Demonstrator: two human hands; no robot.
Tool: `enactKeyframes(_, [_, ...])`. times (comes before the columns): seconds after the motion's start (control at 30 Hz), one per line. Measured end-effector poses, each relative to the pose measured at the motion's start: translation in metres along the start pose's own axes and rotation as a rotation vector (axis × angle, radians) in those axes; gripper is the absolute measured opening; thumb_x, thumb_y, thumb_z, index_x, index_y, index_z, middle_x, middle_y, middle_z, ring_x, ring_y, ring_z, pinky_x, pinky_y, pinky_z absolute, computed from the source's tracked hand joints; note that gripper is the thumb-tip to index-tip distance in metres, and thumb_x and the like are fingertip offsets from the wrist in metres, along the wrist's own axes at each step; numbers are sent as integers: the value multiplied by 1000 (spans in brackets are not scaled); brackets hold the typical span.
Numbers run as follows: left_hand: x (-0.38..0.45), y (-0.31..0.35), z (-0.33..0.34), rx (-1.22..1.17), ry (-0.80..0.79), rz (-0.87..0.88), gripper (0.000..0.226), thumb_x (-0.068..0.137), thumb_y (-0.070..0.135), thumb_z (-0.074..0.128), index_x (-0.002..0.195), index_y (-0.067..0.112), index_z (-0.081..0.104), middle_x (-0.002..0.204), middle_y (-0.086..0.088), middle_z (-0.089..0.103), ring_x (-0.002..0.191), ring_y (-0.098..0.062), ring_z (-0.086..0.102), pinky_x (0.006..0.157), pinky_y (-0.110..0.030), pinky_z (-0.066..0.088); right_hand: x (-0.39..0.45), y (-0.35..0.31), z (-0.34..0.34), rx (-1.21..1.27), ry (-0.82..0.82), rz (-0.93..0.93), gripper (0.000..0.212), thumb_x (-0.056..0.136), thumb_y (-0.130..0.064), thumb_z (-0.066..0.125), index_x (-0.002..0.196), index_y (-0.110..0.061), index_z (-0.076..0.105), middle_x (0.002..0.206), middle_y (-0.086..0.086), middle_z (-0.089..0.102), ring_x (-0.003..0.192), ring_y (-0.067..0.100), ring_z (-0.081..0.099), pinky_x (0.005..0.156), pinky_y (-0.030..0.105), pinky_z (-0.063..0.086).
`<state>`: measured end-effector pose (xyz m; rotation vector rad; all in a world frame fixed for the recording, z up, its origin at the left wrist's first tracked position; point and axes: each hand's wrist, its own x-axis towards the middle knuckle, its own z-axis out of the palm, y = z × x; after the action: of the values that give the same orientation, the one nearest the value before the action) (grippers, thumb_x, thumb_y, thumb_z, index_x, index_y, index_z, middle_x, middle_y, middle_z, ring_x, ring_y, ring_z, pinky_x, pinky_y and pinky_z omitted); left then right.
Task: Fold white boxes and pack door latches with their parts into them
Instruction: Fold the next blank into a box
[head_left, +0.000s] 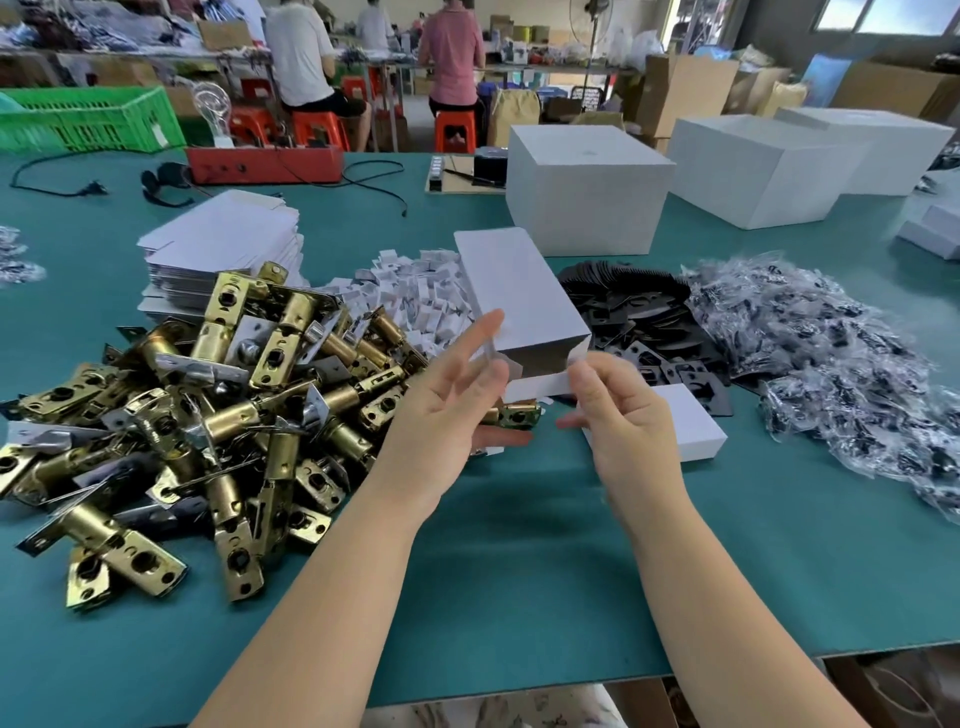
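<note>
Head view of a packing bench covered in a teal mat (519, 545). A small white box (519, 296), already erected, is held above the mat between both hands, its long axis running away from the viewer and its near end open, with the end flaps unfolded. The left hand (452, 395) is at the box's near left corner, palm turned inward, fingers straight and spread, the fingertips touching the left side flap; it grips nothing. The right hand (618, 410) is at the near right corner, thumb and forefinger pinching the right flap, the other fingers curled below. The box thus lies just beyond and between the two hands, higher than both wrists.

Left of the hands, a heap of brass door latches (208, 415) rests on the mat; one latch (514, 415) lies directly under the held box, between the hands. Behind the heap stands a stack of flat box blanks (223, 244). Beyond the left hand lies a pile of small white paper pieces (415, 296). To the right of the box are black strike plates (644, 322), and further right a mound of clear bags with black parts (841, 364). A closed small white box (691, 421) lies on the mat just behind the right hand. Large white cartons (587, 192) stand at the far side of the mat. Seated persons (306, 57) work at benches in the background.
</note>
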<state>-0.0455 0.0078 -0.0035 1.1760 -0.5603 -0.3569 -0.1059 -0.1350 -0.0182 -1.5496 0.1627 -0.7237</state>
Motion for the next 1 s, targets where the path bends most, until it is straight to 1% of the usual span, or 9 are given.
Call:
enactKeyframes(0.1, [1,-1,-4,51,55,36,28,80,29,65,102,46,69,82,8,72,85,-16,71,62,-29,59,0,-2,-1,-44,-28,-24,16,89,-34,61,79,-36,73,128,-19,52,122,-8,47,93,13,41])
enactKeyframes(0.17, [2,-1,-5,75,83,47,22,86,27,63,96,46,70,86,4,74,83,-22,73,59,-29,59,0,-1,-2,29,-64,-4,17,87,-39,62,82,-27,74,131,-12,57,127,4,48,105,32,40])
enactKeyframes(0.23, [2,-1,-4,136,90,54,30,95,19,59,94,48,68,91,3,75,82,-23,74,58,-29,59,0,0,-1,93,-69,0,18,89,-31,62,79,-22,73,125,-5,64,124,16,55,102,44,46])
enactKeyframes(0.33, [0,-3,-2,288,63,76,36,97,14,58,96,50,64,92,11,74,81,-17,73,63,-33,61,0,-1,1,140,-41,-10,24,93,-15,58,76,-26,73,101,-10,72,119,28,58,80,29,57])
enactKeyframes(0.43, [-1,-4,1,339,34,66,28,91,29,53,95,55,63,91,13,73,84,-14,72,69,-38,62,1,-1,-1,137,27,-7,14,92,-15,61,88,-26,68,76,-12,70,90,13,67,68,22,56])
enactKeyframes(0.6, [-3,-6,1,346,-17,74,17,85,47,57,100,50,64,86,15,69,88,-17,71,71,-37,62,3,-1,-1,116,120,21,23,91,-15,64,106,-28,54,102,-7,62,75,7,68,63,23,56])
enactKeyframes(0.67, [-5,-7,1,388,-49,99,21,82,49,62,103,49,61,90,8,70,86,-24,68,73,-43,61,4,1,-1,98,134,41,20,92,-17,63,107,-28,55,99,-9,64,70,11,69,61,23,55])
enactKeyframes(0.73, [-5,-9,3,466,-53,119,26,79,49,66,104,52,59,94,6,72,83,-17,69,78,-49,59,4,2,-3,72,151,58,14,93,-19,62,104,-27,58,90,-15,69,68,13,70,64,26,57])
enactKeyframes(1.0, [-6,-13,5,512,-43,122,31,78,48,65,106,54,54,98,14,72,86,-6,69,77,-36,57,1,1,0,-32,195,34,11,93,-23,62,101,-28,58,86,-25,66,65,8,67,71,31,58])
